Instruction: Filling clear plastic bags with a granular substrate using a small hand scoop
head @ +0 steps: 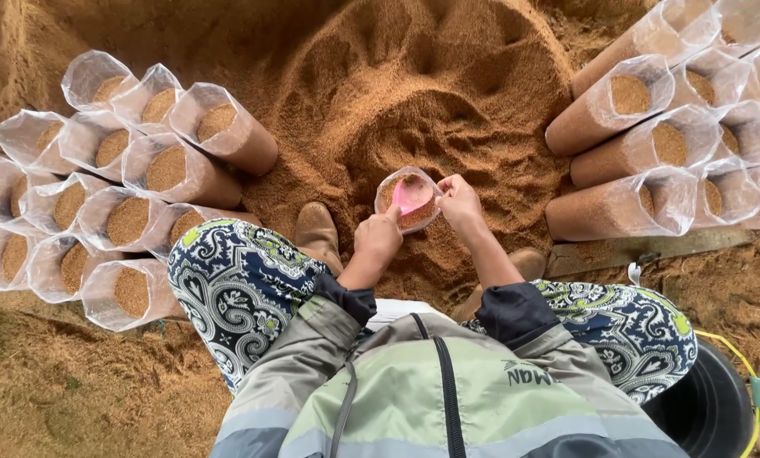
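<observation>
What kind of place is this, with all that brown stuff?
Probably a bag-filling spot, maybe on a farm: a big sawdust-like heap, rows of filled clear bags, and hands holding one more bag with a pink scoop.

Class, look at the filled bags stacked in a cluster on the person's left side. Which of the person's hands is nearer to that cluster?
Left. The left hand, holding the pink scoop, sits closer to the cluster of filled bags; the right hand grips the far rim of the open bag, farther from it.
</observation>
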